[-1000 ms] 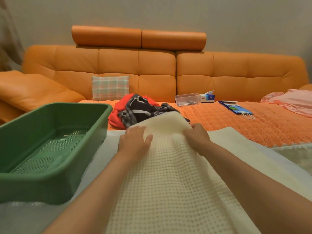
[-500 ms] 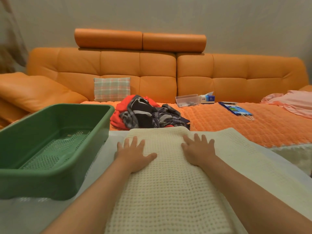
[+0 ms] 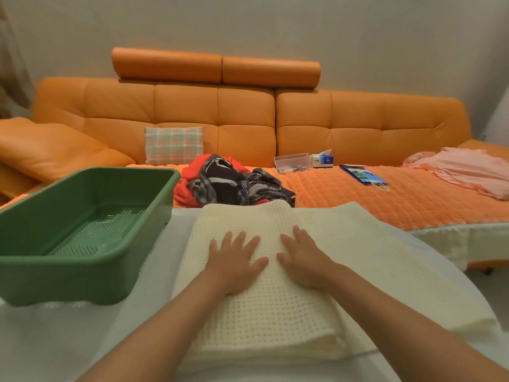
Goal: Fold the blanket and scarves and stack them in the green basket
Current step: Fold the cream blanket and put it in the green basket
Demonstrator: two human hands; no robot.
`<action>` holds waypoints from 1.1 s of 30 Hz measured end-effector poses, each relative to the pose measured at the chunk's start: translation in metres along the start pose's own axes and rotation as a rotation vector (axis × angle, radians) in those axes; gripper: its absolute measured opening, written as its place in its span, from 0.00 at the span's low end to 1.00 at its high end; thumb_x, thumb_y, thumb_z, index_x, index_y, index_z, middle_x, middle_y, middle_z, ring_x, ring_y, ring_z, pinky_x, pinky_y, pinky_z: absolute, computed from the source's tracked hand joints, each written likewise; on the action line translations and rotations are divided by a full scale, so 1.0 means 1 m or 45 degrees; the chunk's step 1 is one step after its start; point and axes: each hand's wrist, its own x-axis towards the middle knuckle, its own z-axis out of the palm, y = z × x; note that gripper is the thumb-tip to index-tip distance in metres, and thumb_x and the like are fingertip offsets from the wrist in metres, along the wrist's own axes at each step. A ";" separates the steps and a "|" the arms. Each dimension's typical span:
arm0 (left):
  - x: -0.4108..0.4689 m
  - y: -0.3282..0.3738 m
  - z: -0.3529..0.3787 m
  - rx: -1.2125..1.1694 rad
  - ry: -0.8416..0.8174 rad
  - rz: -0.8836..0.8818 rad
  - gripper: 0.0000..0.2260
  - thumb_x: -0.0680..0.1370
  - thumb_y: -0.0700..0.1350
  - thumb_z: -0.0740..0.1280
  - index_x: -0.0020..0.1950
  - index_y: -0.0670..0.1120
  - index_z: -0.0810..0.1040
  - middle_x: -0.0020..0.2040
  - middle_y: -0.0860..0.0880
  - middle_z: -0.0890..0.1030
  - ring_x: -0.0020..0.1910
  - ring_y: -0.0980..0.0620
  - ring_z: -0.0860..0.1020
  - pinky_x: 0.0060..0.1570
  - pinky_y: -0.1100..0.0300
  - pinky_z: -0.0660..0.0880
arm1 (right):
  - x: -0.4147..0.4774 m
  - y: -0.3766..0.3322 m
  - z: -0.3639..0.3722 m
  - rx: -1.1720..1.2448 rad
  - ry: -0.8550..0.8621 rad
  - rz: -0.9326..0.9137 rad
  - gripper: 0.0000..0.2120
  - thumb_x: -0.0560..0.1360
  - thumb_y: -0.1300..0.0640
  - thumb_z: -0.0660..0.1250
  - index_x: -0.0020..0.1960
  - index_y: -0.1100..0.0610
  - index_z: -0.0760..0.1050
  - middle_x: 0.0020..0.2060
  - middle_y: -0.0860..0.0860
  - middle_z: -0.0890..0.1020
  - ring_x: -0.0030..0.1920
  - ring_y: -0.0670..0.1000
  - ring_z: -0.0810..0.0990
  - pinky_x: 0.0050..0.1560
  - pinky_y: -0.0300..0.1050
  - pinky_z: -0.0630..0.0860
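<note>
The cream blanket (image 3: pixel 275 312) lies folded mid-tabletop (image 3: pixel 55 340) under the left hand (image 3: pixel 234 264) and right hand (image 3: pixel 305 261), whose fingers (image 3: pixel 240 241) press flat, straight and grasping nothing, with the green basket (image 3: pixel 91 261) at the left edge and the scarves (image 3: pixel 231 180) heaped on the sofa (image 3: pixel 242 111) beyond.

Cream waffle blanket (image 3: pixel 275 312) folded flat, empty green basket (image 3: pixel 82 277) beside, scarves (image 3: pixel 228 183) heaped behind

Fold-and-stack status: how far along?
Done: cream blanket folded into layers. In hand: left hand and right hand press it flat. Left: scarves lie heaped, unfolded, on the sofa; green basket holds nothing.
</note>
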 end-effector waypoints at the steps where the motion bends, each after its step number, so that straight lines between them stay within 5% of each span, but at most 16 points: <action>1: -0.003 -0.006 0.000 0.012 -0.001 -0.018 0.31 0.79 0.69 0.46 0.80 0.62 0.43 0.81 0.52 0.42 0.79 0.45 0.39 0.74 0.38 0.37 | -0.006 0.002 -0.001 0.063 -0.004 0.018 0.31 0.83 0.41 0.52 0.82 0.49 0.46 0.80 0.53 0.40 0.80 0.53 0.39 0.79 0.54 0.44; 13: -0.035 -0.050 -0.028 0.169 -0.109 -0.175 0.31 0.81 0.65 0.49 0.81 0.57 0.44 0.81 0.49 0.44 0.80 0.44 0.44 0.76 0.41 0.44 | -0.040 -0.031 0.011 0.385 -0.064 -0.174 0.31 0.83 0.40 0.55 0.81 0.48 0.50 0.81 0.51 0.49 0.80 0.51 0.49 0.78 0.48 0.46; 19: -0.038 0.020 -0.032 0.046 0.255 0.126 0.26 0.82 0.48 0.57 0.80 0.56 0.54 0.79 0.53 0.60 0.75 0.49 0.61 0.73 0.50 0.59 | -0.048 0.047 -0.034 0.208 0.393 0.052 0.22 0.83 0.49 0.57 0.77 0.48 0.63 0.76 0.49 0.66 0.74 0.52 0.66 0.74 0.52 0.61; 23: -0.026 0.084 -0.029 -0.024 0.298 0.328 0.25 0.82 0.50 0.58 0.79 0.56 0.57 0.77 0.54 0.63 0.74 0.50 0.63 0.71 0.50 0.62 | -0.067 0.113 -0.048 0.047 0.349 0.235 0.22 0.82 0.57 0.56 0.75 0.47 0.65 0.75 0.49 0.67 0.72 0.54 0.67 0.73 0.52 0.62; 30: 0.003 0.152 -0.009 -0.048 -0.134 0.299 0.27 0.82 0.57 0.57 0.80 0.56 0.52 0.79 0.50 0.59 0.76 0.45 0.59 0.73 0.45 0.60 | -0.091 0.163 -0.051 0.049 0.184 0.470 0.27 0.81 0.49 0.60 0.77 0.54 0.61 0.73 0.54 0.69 0.72 0.57 0.67 0.70 0.53 0.65; 33: 0.008 0.160 -0.006 -0.138 -0.091 0.280 0.26 0.82 0.57 0.57 0.80 0.57 0.54 0.76 0.49 0.65 0.73 0.46 0.66 0.69 0.46 0.66 | -0.090 0.161 -0.054 0.270 0.197 0.388 0.29 0.77 0.58 0.63 0.77 0.54 0.63 0.75 0.52 0.68 0.74 0.54 0.66 0.73 0.49 0.63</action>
